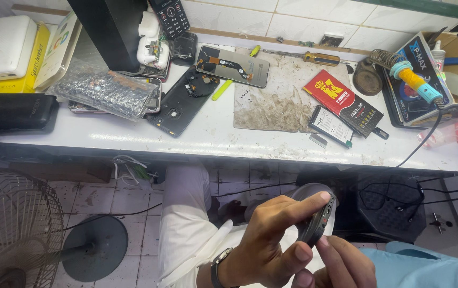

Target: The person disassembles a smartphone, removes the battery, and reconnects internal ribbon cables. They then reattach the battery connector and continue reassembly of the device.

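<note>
— What is the bench (133, 140) looking like?

— A white counter is running along a tiled wall, smudged and crowded. A grimy work mat (271, 109) is lying near the middle, with a bare phone screen (233, 65) resting across its eleven o'clock corner. At nine o'clock from the mat a black phone back cover (182, 109) is lying flat, inner side up. A soldering iron (415, 80) with a yellow and teal handle is sitting at two o'clock, and a screwdriver (306, 56) at twelve. A red battery box (342, 101) is overlapping the mat's three o'clock edge.

— And the hands?

— Both are hovering below the counter edge, at six o'clock in the view, over a pale trouser leg. The left hand (263, 248), wearing a wristwatch, is curling around a small dark phone (317, 221) seen edge-on; the index fingertip is pressing its top end and the thumb is bracing lower down, so the fingers are closed on it, not spread.

— The right?

— The right hand (341, 264) is coming in from five o'clock, a fingertip touching the phone's lower edge. Whether it is truly gripping, I cannot tell; most of it is being cut off by the frame.

— The phone's finish?

— Matte dark plastic, rounded, with small red marks along its side.

— Anything underneath?

— A wire fan (15, 224) is standing at eight o'clock on the tiled floor.
</note>
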